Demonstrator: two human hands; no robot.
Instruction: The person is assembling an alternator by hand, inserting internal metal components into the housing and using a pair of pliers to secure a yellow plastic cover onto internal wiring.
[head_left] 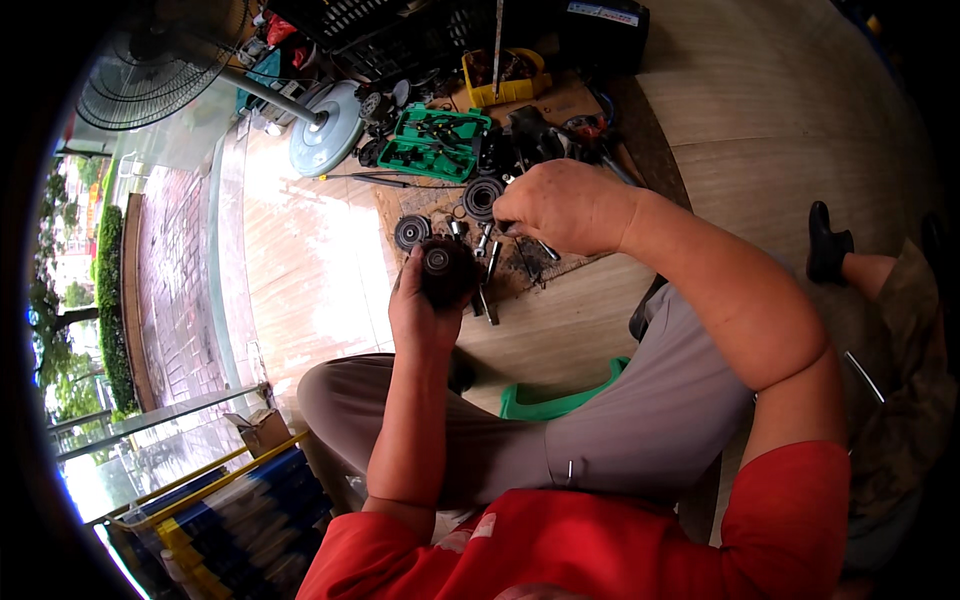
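Note:
My left hand (424, 318) grips a dark round machine part (449, 275) from below, its ringed hub facing up. To the right and a little farther off, my right hand (568, 205) is closed with its fingers pinched together. Whatever sits between those fingertips is too small or hidden to make out. Below the hands, on a stained brown board (535, 285), lie a black pulley wheel (411, 232), a black ring-shaped part (482, 198) and several metal sockets and rods (494, 260).
Farther off are an open green tool case (436, 142), a yellow bin (510, 80) and a black crate (400, 45). A standing fan (325, 125) is at the far left. Near my legs is a green stool (565, 402). Another person's shoe (828, 245) shows at right.

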